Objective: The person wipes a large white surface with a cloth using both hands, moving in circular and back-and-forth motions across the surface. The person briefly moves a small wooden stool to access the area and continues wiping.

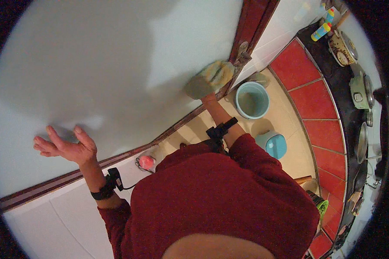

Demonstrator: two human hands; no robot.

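A pale, smooth door panel with a dark red-brown frame fills the upper left. My right hand presses a yellowish-grey cloth flat on it near the frame. The cloth hides most of that hand. Close to the cloth, a metal latch sits on the frame. My left hand holds nothing; its fingers are spread and partly curled in front of the panel's lower left. Whether it touches the panel, I cannot tell. Each forearm carries a black strapped device.
A light blue bucket with cloudy liquid stands on the beige floor, near a blue-lidded bin. Red tiles front a black counter bearing pots, a green rice cooker and yellow-blue bottles. A red round object lies left.
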